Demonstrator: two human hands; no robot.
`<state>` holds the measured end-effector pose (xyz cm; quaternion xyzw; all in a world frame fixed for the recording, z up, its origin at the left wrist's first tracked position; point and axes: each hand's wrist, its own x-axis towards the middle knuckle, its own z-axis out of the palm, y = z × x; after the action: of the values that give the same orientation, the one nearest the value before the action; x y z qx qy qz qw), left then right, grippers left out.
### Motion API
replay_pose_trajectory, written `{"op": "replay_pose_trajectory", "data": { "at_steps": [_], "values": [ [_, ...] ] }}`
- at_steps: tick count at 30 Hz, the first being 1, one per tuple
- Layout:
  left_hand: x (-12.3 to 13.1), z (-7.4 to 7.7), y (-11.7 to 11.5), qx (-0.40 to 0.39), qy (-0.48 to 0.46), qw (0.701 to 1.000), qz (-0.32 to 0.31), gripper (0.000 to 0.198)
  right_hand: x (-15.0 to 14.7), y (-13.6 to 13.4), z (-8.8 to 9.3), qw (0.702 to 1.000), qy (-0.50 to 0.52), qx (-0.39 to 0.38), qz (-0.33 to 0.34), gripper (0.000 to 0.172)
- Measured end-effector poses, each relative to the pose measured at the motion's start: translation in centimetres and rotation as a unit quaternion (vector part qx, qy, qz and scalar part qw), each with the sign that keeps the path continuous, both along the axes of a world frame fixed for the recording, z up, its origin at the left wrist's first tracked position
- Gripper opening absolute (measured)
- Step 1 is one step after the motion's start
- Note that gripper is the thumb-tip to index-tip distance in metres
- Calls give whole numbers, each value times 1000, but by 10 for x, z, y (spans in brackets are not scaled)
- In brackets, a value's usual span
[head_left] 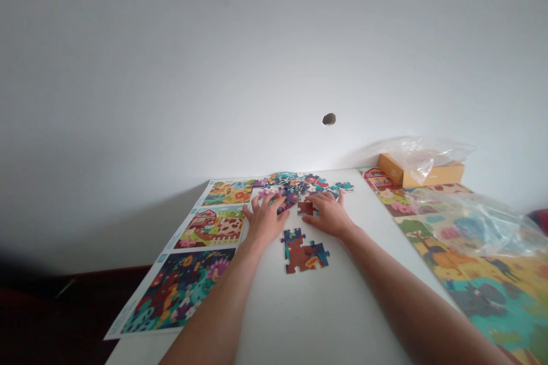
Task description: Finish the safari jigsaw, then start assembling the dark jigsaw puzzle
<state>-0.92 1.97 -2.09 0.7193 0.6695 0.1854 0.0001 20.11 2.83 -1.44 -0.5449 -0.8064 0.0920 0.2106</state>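
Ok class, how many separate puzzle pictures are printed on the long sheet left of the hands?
3: a yellow flower scene at the far end, a red-barn farm scene in the middle, and a dark flower scene nearest the person. None looks hidden.

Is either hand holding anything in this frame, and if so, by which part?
Nothing appears held. The left hand lies flat at the edge of the puzzle pieces; the right hand rests beside a loose brown puzzle piece, with no visible grip.
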Motion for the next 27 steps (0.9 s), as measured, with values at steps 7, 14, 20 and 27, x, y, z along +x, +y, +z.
{"op": "replay_pose_trajectory", "data": {
  "at_steps": [7, 14, 20, 27],
  "values": [
    [4, 2, -7, -11, 26, 992, -127, 61, 3, 4, -3, 1000, 10, 14, -16, 43],
    [4, 4, -4, 22, -28, 993, -110, 47, 2, 0, 2, 997, 53, 53, -12, 45],
    [3, 6, 0, 38, -100, 990, -89, 31, -3, -11, 10, 992, 60, 50, 99, 55],
    [4, 11, -3, 8, -93, 992, -86, 34, -6, -22, 20, 985, 46, 22, 162, 66]
  ]
}}
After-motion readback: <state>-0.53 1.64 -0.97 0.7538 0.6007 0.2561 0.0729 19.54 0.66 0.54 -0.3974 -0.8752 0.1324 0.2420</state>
